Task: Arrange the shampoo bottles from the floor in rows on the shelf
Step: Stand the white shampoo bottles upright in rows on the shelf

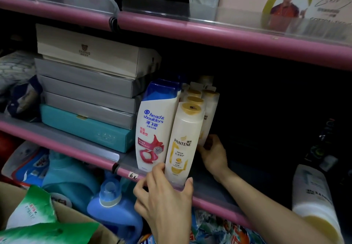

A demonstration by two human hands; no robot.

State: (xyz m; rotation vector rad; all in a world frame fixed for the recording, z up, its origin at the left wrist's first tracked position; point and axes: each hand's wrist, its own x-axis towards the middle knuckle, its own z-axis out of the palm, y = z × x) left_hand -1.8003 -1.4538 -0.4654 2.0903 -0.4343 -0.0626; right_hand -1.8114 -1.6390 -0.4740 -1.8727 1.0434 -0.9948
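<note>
Your left hand pinches the front shampoo bottle at the shelf edge; your right hand touches a rear bottle. Stacked boxes crowd left; dark open room lies right.

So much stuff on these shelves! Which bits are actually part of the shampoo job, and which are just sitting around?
Part of the job:
- front Pantene bottle, held by the left hand
- Pantene bottles behind, right hand touching one
- Head & Shoulders bottle
- pink shelf
- upside-down Pantene bottle, lower right

Just lying about:
- stacked boxes
- blue detergent jug
- green bags
</note>
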